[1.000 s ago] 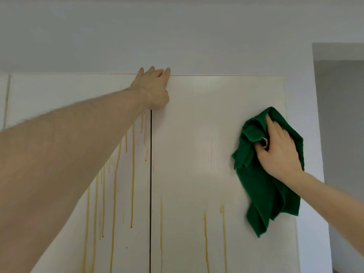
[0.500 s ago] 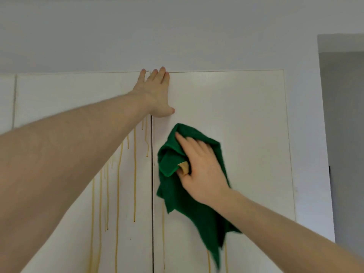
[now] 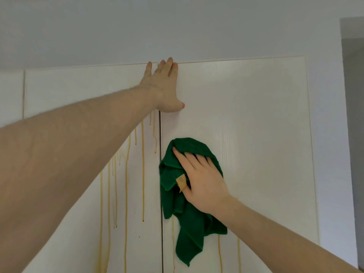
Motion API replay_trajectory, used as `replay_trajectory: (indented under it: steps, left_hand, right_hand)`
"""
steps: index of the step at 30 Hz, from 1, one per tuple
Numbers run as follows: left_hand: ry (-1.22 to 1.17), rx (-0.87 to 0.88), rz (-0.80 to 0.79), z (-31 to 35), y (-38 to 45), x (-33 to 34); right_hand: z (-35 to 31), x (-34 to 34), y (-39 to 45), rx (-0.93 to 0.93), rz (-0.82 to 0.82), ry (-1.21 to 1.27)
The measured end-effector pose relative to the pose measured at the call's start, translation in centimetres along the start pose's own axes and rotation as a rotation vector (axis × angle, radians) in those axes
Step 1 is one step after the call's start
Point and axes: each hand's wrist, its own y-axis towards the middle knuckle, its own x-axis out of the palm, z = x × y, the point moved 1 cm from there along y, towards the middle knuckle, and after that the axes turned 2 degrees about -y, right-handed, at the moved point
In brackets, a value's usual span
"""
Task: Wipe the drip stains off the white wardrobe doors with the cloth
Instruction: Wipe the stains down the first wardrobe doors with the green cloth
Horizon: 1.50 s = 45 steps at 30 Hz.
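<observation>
Two white wardrobe doors meet at a vertical gap; the left door (image 3: 78, 91) carries several yellow drip stains (image 3: 143, 174) running down it. The right door (image 3: 256, 125) shows thin yellow drips (image 3: 219, 253) only low down. My left hand (image 3: 164, 89) lies flat with straight fingers across the top of the gap, pressing on both doors. My right hand (image 3: 202, 180) presses a crumpled green cloth (image 3: 189, 229) against the right door, just right of the gap, fingers spread over it. A tan label shows on the cloth by my thumb. The cloth's loose end hangs down.
A plain white wall (image 3: 177, 26) rises above the doors. A third door panel (image 3: 10, 95) edges in at far left. At far right a grey recess (image 3: 354, 95) opens beside the wardrobe's side wall.
My right hand swept the cloth from the right door's right edge leftward to the centre gap, then slightly down. My left hand stayed at the top of the gap.
</observation>
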Motion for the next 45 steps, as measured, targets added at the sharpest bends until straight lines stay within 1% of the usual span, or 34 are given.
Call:
replay_trajectory:
  steps: [6,11,16,21,25,27,31,34,40,42,45]
  left_hand:
    - [-0.010,0.011,-0.001,-0.2,-0.2,-0.1]
    - [-0.005,0.014,0.012,-0.2,-0.3,-0.2]
    - [0.014,0.017,0.036,-0.1,-0.9,-0.3]
    - [0.042,0.090,0.111,0.3,-3.3,0.7]
    - [0.028,0.142,0.070,0.5,-5.7,2.1]
    - [0.019,0.151,0.057,0.7,-6.0,2.5]
    - [0.028,0.139,0.027,1.3,-5.9,2.6]
    - [0.064,0.132,0.018,1.8,-6.0,2.8]
    - [0.105,0.107,-0.005,2.2,-5.9,2.8]
    - [0.104,0.102,0.002,2.2,-5.8,2.8]
    - [0.100,0.101,0.006,2.2,-5.8,3.0]
  right_hand:
    - [3.9,-2.3,-1.7,0.066,0.029,-0.042]
    - [9.3,-5.4,-4.5,0.223,0.043,-0.153]
    - [12.9,-7.7,-6.9,0.379,0.101,-0.187]
    - [13.4,-9.2,-7.7,0.486,0.133,-0.114]
    - [12.3,-9.9,-6.7,0.552,0.208,0.010]
    - [10.5,-9.8,-5.9,0.494,0.217,0.033]
    - [4.8,-7.8,-4.4,0.245,0.170,0.056]
    - [0.7,-5.8,-3.0,0.135,0.141,0.088]
    - [-4.9,0.0,-1.1,0.082,-0.001,0.184]
    - [-5.6,1.7,-1.3,0.064,-0.050,0.152]
    - [-4.9,2.7,-1.9,0.026,-0.054,0.066]
